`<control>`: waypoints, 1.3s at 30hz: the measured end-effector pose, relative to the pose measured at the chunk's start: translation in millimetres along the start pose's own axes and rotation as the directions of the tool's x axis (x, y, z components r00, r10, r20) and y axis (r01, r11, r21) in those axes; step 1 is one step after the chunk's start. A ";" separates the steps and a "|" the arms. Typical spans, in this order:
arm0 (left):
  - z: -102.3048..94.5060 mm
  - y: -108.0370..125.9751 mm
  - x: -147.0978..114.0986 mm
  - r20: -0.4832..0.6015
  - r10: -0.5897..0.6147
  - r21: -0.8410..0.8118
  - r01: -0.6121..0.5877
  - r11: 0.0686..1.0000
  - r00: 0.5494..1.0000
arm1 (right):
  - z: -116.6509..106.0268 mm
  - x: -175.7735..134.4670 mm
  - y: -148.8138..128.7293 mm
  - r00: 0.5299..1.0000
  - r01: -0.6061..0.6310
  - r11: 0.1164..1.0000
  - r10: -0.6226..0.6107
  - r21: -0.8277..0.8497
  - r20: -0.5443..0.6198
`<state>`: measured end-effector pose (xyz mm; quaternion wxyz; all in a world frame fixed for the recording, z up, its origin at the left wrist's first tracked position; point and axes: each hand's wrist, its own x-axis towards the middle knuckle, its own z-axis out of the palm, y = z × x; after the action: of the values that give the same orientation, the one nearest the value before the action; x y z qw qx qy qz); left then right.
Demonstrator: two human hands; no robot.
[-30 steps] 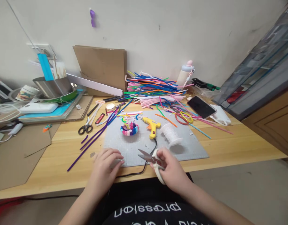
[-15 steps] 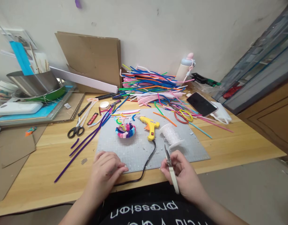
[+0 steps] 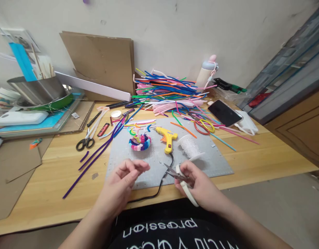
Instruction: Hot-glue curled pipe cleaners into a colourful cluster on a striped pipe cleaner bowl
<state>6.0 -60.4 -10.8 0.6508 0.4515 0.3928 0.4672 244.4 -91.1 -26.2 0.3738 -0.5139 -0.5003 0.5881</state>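
Note:
My right hand (image 3: 198, 185) grips a pair of scissors (image 3: 172, 173) with white handles, the blades parted and pointing left. My left hand (image 3: 125, 180) is raised over the mat's front left, thumb and fingers pinched together; whatever lies between them is too small to make out. Behind the hands, on the grey cutting mat (image 3: 149, 162), stands a small round basket of coloured pipe cleaners (image 3: 140, 142). A yellow hot glue gun (image 3: 168, 138) lies to its right, its black cord running to the table's front edge. A spool of clear beaded string (image 3: 190, 148) rests near my right hand.
A heap of pipe cleaners (image 3: 167, 91) lies at the back by the cardboard sheets (image 3: 99, 65). Black-handled scissors (image 3: 85, 143) and purple pipe cleaners (image 3: 84, 173) are at left. A phone (image 3: 225, 113) and a bottle (image 3: 204, 76) stand right; a metal pot (image 3: 40, 91) is far left.
My left hand has lifted off the mat's front edge and moved up and right. The scissors have turned to point left, and their blades have opened.

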 end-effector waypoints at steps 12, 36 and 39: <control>54.6 -16.7 17.9 0.243 -0.158 0.667 -0.046 0.744 0.957 | 0.4 7.5 -0.5 0.991 0.125 0.990 -0.128 -0.069 -0.044; 59.6 -25.6 15.6 0.061 -0.093 0.656 0.030 0.754 0.994 | -40.0 -65.8 20.8 0.952 -0.264 0.951 0.284 -0.160 0.117; 62.6 -23.4 14.1 0.070 -0.097 0.668 0.026 0.744 0.993 | -37.3 -63.0 23.7 0.949 -0.265 0.956 0.282 -0.130 0.142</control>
<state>73.9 -64.3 -16.6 0.4811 0.6632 0.5152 0.2516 294.8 -148.8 -33.7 0.2188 -0.5495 -0.4839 0.6449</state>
